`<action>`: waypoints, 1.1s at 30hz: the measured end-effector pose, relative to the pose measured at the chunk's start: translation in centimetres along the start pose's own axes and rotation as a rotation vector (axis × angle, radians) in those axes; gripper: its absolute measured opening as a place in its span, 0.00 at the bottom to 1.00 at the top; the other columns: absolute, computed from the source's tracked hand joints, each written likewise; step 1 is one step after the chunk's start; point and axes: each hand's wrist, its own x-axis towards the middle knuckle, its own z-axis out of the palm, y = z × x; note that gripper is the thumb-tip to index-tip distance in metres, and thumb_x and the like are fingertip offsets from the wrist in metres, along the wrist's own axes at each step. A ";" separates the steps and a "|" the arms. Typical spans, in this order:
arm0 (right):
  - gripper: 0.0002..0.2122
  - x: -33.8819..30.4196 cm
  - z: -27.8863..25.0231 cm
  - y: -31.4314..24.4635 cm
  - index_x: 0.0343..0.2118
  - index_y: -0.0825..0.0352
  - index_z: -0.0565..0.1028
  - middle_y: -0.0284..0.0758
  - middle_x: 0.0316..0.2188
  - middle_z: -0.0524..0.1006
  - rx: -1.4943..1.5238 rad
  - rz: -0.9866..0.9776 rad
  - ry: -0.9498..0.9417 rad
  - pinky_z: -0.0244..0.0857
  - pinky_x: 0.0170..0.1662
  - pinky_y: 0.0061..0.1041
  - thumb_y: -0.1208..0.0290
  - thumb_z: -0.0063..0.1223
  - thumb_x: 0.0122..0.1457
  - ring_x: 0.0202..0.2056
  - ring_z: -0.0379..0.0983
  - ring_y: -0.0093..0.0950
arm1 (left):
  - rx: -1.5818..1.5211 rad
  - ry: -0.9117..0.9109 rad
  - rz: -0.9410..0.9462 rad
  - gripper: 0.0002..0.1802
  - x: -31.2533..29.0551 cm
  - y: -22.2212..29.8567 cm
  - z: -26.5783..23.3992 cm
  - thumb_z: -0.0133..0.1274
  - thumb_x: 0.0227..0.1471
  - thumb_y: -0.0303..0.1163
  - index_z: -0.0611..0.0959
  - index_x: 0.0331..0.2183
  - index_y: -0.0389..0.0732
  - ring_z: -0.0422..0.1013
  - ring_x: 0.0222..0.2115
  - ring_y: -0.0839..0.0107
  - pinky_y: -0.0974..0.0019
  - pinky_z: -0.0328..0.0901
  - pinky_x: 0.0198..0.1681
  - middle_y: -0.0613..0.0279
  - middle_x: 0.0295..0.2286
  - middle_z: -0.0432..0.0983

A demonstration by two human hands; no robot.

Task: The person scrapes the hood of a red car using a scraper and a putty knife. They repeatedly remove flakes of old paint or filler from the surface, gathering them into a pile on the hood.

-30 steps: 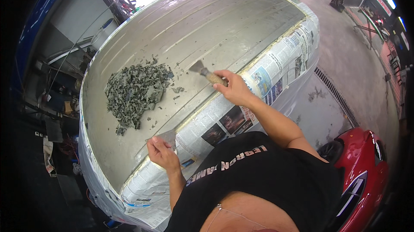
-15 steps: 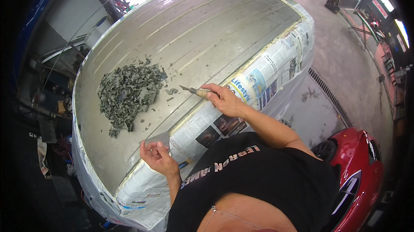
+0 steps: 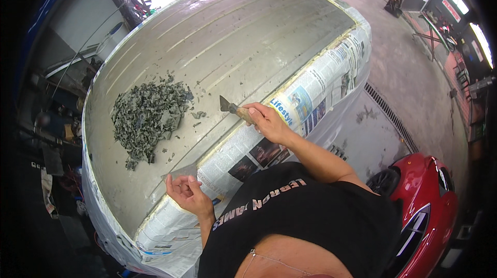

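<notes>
At the centre of the frame, my right hand (image 3: 269,122) has its grip closed around the wooden handle of a scraper (image 3: 234,108), whose metal blade rests on the grey ribbed vehicle roof (image 3: 243,40). Left of the blade, at centre left, lies a pile of dark grey scrapings (image 3: 146,116). Lower left of centre, my left hand (image 3: 187,195) has its grip loosely curled, fingers pinching a thin pale plate (image 3: 178,173) at the roof's edge, beside the newspaper masking (image 3: 310,97).
</notes>
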 end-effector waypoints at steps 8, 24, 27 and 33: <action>0.18 0.3 0.0 0.2 0.53 0.65 0.74 0.28 0.30 0.76 0.114 0.075 -0.001 0.63 0.30 0.16 0.58 0.40 0.72 0.26 0.65 0.15 | 0.007 -0.002 0.028 0.33 -0.2 0.1 -0.1 0.53 0.58 0.21 0.61 0.62 0.37 0.67 0.28 0.80 0.76 0.66 0.30 0.61 0.36 0.70; 0.18 0.2 0.1 -0.7 0.54 0.67 0.72 0.29 0.31 0.79 0.033 0.016 0.035 0.64 0.32 0.18 0.62 0.53 0.66 0.30 0.70 0.15 | -0.063 -0.012 0.025 0.32 -0.5 -0.2 -0.3 0.54 0.58 0.20 0.60 0.61 0.34 0.67 0.26 0.79 0.75 0.66 0.30 0.60 0.36 0.71; 0.18 0.2 0.0 -0.9 0.54 0.68 0.73 0.29 0.30 0.79 0.043 0.037 0.030 0.64 0.32 0.18 0.62 0.53 0.66 0.30 0.69 0.15 | -0.018 -0.024 0.030 0.28 -0.5 -0.7 -0.6 0.55 0.58 0.20 0.65 0.58 0.34 0.67 0.26 0.79 0.75 0.66 0.29 0.61 0.34 0.72; 0.19 0.2 0.0 -0.9 0.54 0.68 0.73 0.29 0.30 0.79 0.015 0.028 0.028 0.63 0.29 0.17 0.61 0.53 0.66 0.27 0.68 0.14 | 0.029 -0.057 0.052 0.19 -0.6 -1.2 -0.9 0.56 0.58 0.22 0.74 0.51 0.33 0.68 0.25 0.79 0.76 0.64 0.28 0.62 0.30 0.73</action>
